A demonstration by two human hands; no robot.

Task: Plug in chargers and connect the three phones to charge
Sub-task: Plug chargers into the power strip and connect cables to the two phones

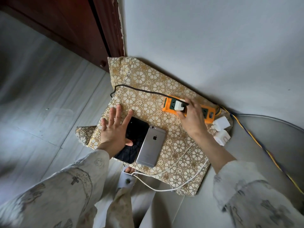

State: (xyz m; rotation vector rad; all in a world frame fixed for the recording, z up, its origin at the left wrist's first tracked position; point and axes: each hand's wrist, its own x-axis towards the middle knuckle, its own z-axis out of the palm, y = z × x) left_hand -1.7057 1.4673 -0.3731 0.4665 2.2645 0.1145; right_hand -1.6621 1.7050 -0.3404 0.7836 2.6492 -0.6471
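Observation:
An orange power strip lies on a floral cloth by the wall. My right hand grips a white charger seated on the strip, with a black braided cable running from it to the left. My left hand hovers open, fingers spread, over a black phone. Beside that lies a silver phone, back up. Another black phone lies below, partly under my wrist. Two more white chargers rest to the right of the strip. A white cable loops across the cloth's near edge.
The wall stands right behind the strip. A dark wooden door is at the upper left. A yellow-and-blue cord runs from the strip along the floor to the right. My knees and patterned sleeves fill the bottom of the view.

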